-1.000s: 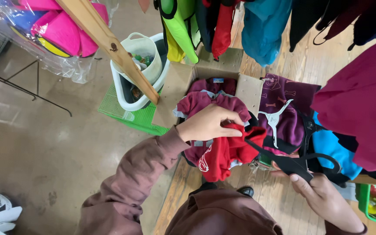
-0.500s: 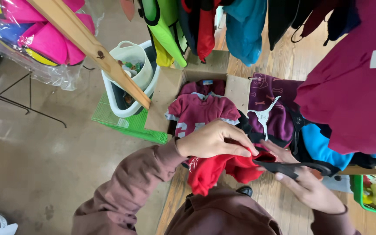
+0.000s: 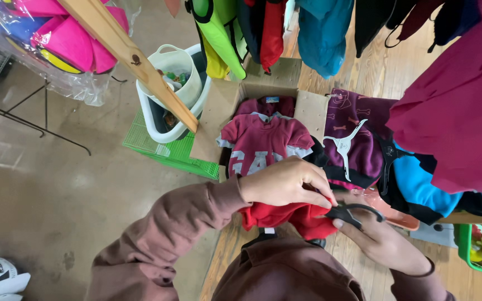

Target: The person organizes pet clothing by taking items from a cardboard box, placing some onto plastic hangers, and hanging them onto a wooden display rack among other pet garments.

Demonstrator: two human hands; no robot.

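Wooden floor and hanging clothes fill the scene. At lower centre, the left hand (image 3: 283, 183) pinches a red garment (image 3: 285, 216) with fingers pressed together, while the right hand (image 3: 383, 242) grips a black hanger (image 3: 348, 212) just beside it.

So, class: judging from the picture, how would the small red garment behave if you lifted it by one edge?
The red garment would probably flop and drape, since it already sags in folds beneath the left hand. It looks light for its size, bunched easily under a few fingers. It seems unlikely to slip off the black hanger held by the right hand.
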